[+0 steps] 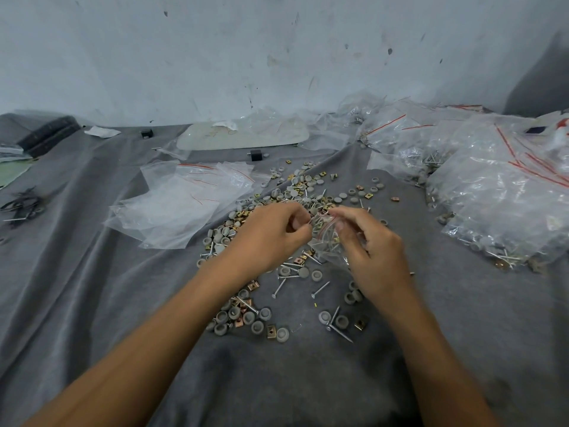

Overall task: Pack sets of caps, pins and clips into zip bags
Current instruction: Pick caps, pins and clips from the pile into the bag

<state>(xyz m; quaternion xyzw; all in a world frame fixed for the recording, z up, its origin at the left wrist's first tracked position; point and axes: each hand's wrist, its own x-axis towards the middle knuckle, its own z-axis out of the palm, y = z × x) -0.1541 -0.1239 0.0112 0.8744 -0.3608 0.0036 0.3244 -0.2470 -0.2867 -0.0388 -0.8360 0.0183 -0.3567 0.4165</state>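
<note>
Spillage is looking like the chief danger here, and the likely causes are lining up from the left. The stack of empty zip bags (184, 198) is lying flat on the grey cloth (92, 303), just beside the loose caps, pins and clips (246, 315), and is playing no part in it; the left hand (271, 232) is pinching the left corner of the mouth of the small zip bag (328, 245) between curled fingers and thumb, and a slackening pinch there would be letting the mouth sag open; the bag itself is hanging between the two hands, above the scattered parts, seemingly loaded with pins and clips, and pin ends may be pushing through the thin film; the right hand (372, 251) is curling round the bag's right side, fingers and thumb nipping near the red zip strip (323, 224), and uneven pressing along that strip could be leaving a gap; the heap of packed bags (492, 195) is lying well apart at the right.

The bag's mouth is pointing up and away from the person; its long axis is running from the mouth down toward the cloth, leaning back toward the person.
</note>
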